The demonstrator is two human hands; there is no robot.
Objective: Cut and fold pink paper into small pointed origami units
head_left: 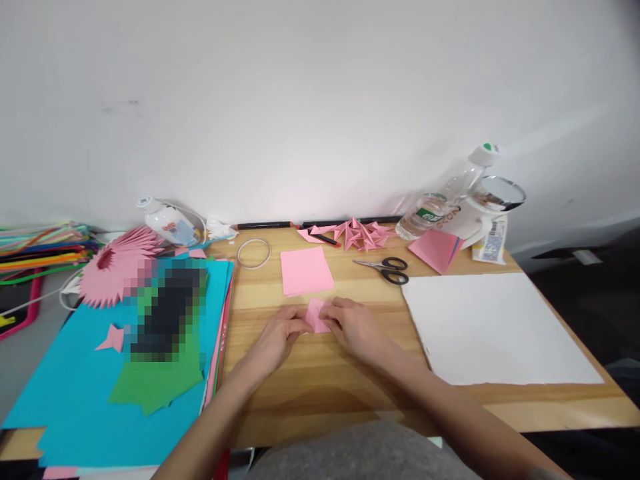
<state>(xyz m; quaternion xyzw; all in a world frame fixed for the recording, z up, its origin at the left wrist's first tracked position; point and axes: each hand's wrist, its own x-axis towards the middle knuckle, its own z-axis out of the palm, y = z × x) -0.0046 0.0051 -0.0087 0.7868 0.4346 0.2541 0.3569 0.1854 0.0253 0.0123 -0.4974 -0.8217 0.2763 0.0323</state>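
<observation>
Between my two hands lies a small folded piece of pink paper point(315, 313) on the wooden table. My left hand point(280, 333) pinches its left edge between thumb and fingers. On the other side, my right hand point(355, 327) is closed on the right part, its fingers covering some of the paper. Just beyond my hands sits a stack of square pink paper sheets point(307, 271). A pair of scissors point(387, 269) with black handles rests to the right, blades pointing left. Several folded pink paper pieces point(363, 235) are heaped near the wall.
At right, a white board point(500, 330) covers the table point(320, 407); a water bottle point(425, 213) and a round mirror point(500, 193) stand behind it. Blue paper sheets point(100, 427) lie at left under green paper point(155, 387). A ring point(253, 265) and markers point(265, 226) lie toward the wall.
</observation>
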